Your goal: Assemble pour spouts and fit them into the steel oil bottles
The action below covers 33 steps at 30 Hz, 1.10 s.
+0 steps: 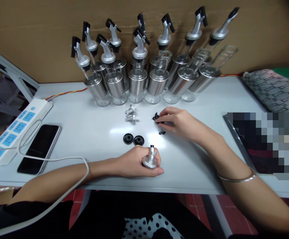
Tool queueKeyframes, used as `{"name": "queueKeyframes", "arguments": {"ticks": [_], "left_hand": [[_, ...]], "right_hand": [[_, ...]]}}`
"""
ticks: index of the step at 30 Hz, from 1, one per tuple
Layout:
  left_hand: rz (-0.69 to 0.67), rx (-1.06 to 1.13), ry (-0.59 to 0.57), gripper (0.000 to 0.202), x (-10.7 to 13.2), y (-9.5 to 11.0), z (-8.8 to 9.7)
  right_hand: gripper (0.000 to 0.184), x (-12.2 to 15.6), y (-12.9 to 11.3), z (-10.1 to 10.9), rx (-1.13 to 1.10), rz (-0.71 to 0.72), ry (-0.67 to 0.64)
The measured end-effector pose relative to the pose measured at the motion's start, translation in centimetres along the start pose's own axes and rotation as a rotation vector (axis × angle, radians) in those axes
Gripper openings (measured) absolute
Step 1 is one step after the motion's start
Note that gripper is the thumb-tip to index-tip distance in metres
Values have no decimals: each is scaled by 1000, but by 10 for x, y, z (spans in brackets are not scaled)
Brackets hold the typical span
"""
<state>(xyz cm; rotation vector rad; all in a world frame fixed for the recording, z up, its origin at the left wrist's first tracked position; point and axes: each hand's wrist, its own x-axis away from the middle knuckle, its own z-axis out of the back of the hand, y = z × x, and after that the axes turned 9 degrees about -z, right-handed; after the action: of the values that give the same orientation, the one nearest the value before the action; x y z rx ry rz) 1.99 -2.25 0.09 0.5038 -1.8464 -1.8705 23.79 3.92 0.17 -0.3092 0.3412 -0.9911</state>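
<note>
My left hand point(137, 162) rests on the white table point(85, 132) near its front edge, fingers closed around a silver metal pourer cap point(149, 158) with a small black tip. Farther back, my right hand point(179, 121) pinches a small black part point(156, 117) against the tabletop. Another small black piece point(162, 132) lies just below that hand. Two black round gaskets point(133, 139) sit side by side between my hands. A loose silver spout piece point(130, 114) lies behind them.
Several glass-and-steel oil bottles point(137, 79), many with spout tops, stand in rows at the back against cardboard. A phone point(40, 147), white cable and power strip point(15, 127) lie left. A patterned cloth point(276, 89) and a blurred item point(261, 142) are right.
</note>
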Motion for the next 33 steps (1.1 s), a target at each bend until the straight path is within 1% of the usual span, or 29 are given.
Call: {"name": "queueKeyframes", "arguments": {"ticks": [7,17,26,33], "left_hand": [[22,-20,0,20,-1,0,-1],[13,3,10,19,0,2,0],[41,9,4,19,-1,2,0],[6,10,8,19,0,2,-1]], "right_hand": [[22,-1,-1,-1,23,-16,6],[25,0,5,-4,122,-131,83],[23,-1,8,-3,89,-91,40],[20,-2,7,-4,140,-69,60]]}}
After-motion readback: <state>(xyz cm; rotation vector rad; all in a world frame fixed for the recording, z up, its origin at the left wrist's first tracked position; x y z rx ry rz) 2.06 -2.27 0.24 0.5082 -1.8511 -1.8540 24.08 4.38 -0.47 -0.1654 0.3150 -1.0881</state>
